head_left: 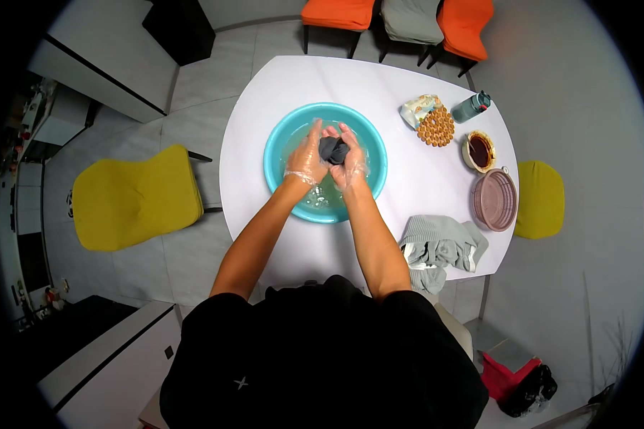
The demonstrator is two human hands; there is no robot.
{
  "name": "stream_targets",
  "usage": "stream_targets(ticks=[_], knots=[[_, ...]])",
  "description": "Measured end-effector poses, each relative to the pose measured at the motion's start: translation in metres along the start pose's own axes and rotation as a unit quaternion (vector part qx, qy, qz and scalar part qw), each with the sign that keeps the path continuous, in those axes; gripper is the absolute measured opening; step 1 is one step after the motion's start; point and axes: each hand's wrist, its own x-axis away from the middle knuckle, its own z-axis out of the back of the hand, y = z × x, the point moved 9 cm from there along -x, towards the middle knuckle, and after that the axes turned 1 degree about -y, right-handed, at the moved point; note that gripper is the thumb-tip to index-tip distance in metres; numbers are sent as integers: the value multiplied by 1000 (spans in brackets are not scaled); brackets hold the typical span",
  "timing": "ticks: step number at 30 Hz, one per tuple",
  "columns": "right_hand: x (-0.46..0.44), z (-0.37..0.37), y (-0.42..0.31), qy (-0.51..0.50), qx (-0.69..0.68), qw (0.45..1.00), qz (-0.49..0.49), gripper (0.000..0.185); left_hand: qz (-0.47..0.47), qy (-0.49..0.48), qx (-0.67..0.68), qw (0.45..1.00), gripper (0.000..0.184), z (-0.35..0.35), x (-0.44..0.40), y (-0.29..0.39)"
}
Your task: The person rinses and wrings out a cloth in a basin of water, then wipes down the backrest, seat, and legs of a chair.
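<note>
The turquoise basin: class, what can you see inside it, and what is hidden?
Inside the turquoise basin is bubbly water. Over it, the gloved left hand and right hand hold a dark grey cloth. They cover part of the water; whatever lies beneath them cannot be seen.

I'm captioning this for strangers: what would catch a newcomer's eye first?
Probably the turquoise basin on the white table, where the left hand and right hand, in clear plastic gloves, hold a dark grey cloth. Next, perhaps, the yellow chair left of the table and the orange chairs beyond its far edge.

Black shirt, clear gloves
</note>
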Motion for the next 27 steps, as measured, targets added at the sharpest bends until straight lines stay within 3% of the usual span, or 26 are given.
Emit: stream_targets(ticks=[3,6,9,10,12,13,16,17,18,20,22,24,26,27], knots=[[9,3,2,47,87,995,21,40,-62,9,-119,991,92,-2,-3,14],[10,3,1,74,191,979,10,42,11,-61,-229,971,79,-11,-2,5],[1,9,1,-8,264,964,-5,51,37,-51,-133,989,48,-28,-9,-36],[2,0,1,-53,223,972,-43,54,94,-90,-20,991,37,-32,-8,-42],[9,-16,0,-140,133,974,-121,60,205,-163,201,944,17,-45,7,-49],[12,-20,-1,-163,100,970,-153,71,206,-168,274,924,16,-50,10,-48],[22,-35,2,-249,4,937,-246,79,307,-320,554,704,23,-74,41,-23],[21,-34,5,-245,4,934,-260,83,295,-357,620,633,25,-78,50,-6],[25,-44,9,-289,-41,916,-277,82,279,-389,680,556,27,-81,60,14],[38,-64,16,-372,-130,868,-303,80,231,-379,760,475,29,-80,67,40],[43,-73,26,-402,-202,841,-300,78,83,-452,839,293,29,-84,72,62],[45,-81,32,-448,-281,800,-284,76,14,-447,866,221,31,-79,73,76],[43,-92,25,-436,-248,829,-246,52,-70,-448,878,152,33,-52,74,97],[42,-85,24,-385,-233,862,-235,47,-77,-442,886,115,34,-50,73,88]])
